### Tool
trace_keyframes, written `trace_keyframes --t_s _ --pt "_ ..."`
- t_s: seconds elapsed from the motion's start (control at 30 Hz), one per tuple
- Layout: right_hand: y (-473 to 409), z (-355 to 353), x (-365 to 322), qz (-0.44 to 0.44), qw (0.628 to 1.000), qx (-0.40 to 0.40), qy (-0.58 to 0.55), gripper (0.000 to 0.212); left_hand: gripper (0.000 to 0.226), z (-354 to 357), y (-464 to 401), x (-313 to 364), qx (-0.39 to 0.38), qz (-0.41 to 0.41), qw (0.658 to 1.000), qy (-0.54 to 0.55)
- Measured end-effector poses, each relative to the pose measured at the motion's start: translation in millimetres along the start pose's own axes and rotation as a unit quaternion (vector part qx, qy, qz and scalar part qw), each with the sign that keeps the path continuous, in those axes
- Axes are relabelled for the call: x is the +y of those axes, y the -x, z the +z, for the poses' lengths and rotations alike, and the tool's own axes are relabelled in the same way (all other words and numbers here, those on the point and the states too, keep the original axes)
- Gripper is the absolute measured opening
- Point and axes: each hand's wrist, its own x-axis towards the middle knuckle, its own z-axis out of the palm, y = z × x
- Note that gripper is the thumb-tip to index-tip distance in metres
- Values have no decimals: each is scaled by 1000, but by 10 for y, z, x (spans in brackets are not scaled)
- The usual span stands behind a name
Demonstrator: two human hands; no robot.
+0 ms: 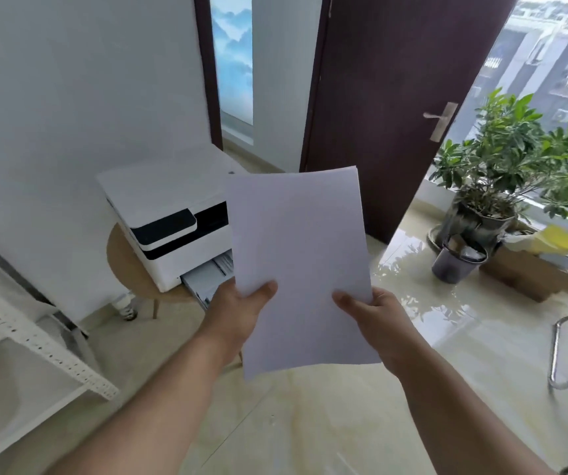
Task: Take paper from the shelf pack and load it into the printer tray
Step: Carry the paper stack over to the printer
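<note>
A thin stack of white paper [299, 262] is held up in front of me, long side upright. My left hand [238, 310] grips its left edge with the thumb on top. My right hand [371, 317] grips the right edge the same way. Behind the sheets stands a white printer [166, 214] with a black panel, on a small round wooden table [124, 265]. Its paper tray [203, 279] is pulled out at the bottom front, partly hidden by the paper and my left hand. The shelf pack is not in view.
A white metal shelf frame [35, 337] stands at the left. A dark door [395, 97] is open behind the paper. A potted plant [502, 159], a small dark bin [457, 262] and a cardboard box [529, 272] sit at the right, with a chrome chair leg [556, 354] nearer.
</note>
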Motion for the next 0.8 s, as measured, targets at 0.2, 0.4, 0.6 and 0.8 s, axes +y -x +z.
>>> trace_keyframes --t_s 0.2,0.4,0.6,0.8 --pt "-537 45 -32 32 996 -75 29 15 18 -83 -440 -86 32 -35 998 30" --pt "-1008 93 -64 52 988 -127 69 22 20 -110 -766 -221 67 -55 994 68" --pt "-1463 -15 41 77 979 -181 53 19 23 -12 -1033 -333 120 -74 985 97" --pt "-1876 -186 193 197 929 -250 -189 29 25 167 -1361 -477 176 -107 967 149"
